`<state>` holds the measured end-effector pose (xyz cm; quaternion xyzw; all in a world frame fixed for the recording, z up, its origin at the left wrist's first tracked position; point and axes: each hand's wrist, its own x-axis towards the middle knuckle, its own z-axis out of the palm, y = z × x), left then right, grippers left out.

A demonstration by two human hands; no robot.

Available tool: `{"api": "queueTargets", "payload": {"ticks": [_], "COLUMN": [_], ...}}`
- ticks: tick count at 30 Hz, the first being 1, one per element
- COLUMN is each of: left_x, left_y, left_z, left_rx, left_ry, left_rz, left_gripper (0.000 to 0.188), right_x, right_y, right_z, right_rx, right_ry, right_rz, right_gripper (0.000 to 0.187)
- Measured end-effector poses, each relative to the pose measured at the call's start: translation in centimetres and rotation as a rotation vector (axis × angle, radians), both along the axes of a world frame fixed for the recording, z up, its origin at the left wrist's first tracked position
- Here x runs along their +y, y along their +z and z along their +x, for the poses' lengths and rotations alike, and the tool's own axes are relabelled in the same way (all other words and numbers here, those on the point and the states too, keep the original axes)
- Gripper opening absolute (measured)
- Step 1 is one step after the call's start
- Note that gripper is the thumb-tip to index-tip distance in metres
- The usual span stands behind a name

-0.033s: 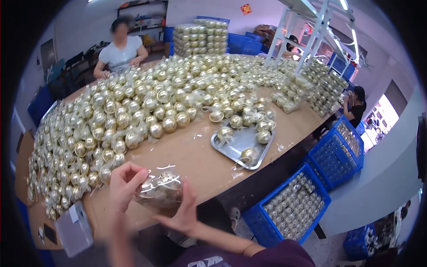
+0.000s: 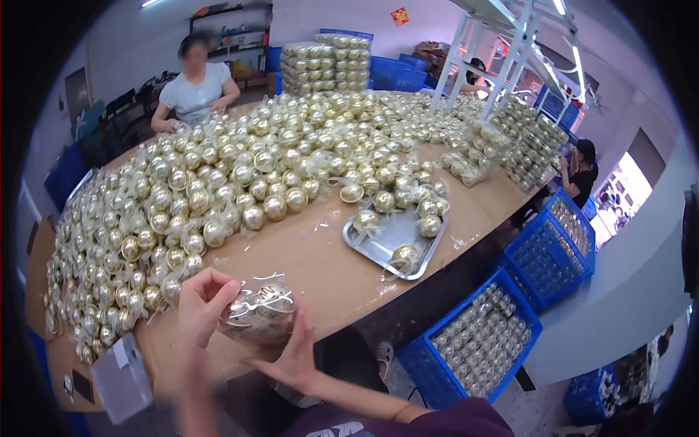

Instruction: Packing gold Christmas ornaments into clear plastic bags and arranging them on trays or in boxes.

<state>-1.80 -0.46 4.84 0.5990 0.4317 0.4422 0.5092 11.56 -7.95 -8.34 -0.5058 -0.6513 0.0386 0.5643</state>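
Observation:
Near the table's front edge I hold a clear plastic package (image 2: pixel 261 312) with gold ball ornaments inside. At its left side, my left hand (image 2: pixel 201 304) pinches the upper edge between thumb and curled fingers. My right hand (image 2: pixel 293 358) cups the package from the right and below, thumb and fingers apart around it. Beyond my hands spreads a big heap of gold balls (image 2: pixel 218 171) with pale ribbons. To the right of the package, a metal tray (image 2: pixel 386 246) holds several loose gold balls, including one gold ball (image 2: pixel 405 256) at its near corner.
Blue crates (image 2: pixel 421 364) filled with packed balls stand right of the table (image 2: pixel 306 251). Stacked clear packs (image 2: pixel 324 67) rise at the back. A plastic box (image 2: pixel 120 382) and a phone (image 2: pixel 82 384) lie at the near left. Co-workers sit across and to the right.
My right hand has shifted slightly left and down along the package. The package is turned a little, and the whole view has moved slightly.

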Motion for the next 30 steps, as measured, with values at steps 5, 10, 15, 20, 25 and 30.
{"api": "queueTargets", "payload": {"ticks": [5, 10, 15, 20, 25, 30], "left_x": [-1.2, -3.6, -9.1, -15.9, -18.8, -16.7], "left_y": [1.9, -0.6, -7.3, -9.4, -6.3, -7.0], "left_z": [3.2, -2.0, -17.5, -21.6, -19.6, -13.5], "left_rx": [0.012, 0.295, 1.362, 1.377, 1.215, 1.033], "left_ry": [0.125, 0.38, 0.928, 0.599, 0.507, 0.461], "left_rz": [0.035, 0.386, 0.322, 0.012, 0.108, 0.495], "left_gripper": [0.018, 0.036, 0.061, 0.077, 0.046, 0.027], "right_x": [1.3, 0.6, 5.9, 13.3, 15.7, 7.7], "right_y": [-1.3, 5.1, 11.1, 6.6, 4.1, 7.5], "right_z": [0.5, 16.8, 37.7, 54.0, 53.9, 24.0], "right_rx": [0.053, -0.232, -0.446, -0.685, -0.592, -0.132], "right_ry": [-0.112, -0.244, -0.975, -1.019, -0.627, 0.401], "right_rz": [-0.065, 0.057, -0.203, -0.644, -0.093, -0.529], "right_gripper": [0.141, 0.127, 0.104, 0.09, 0.042, 0.04]}}
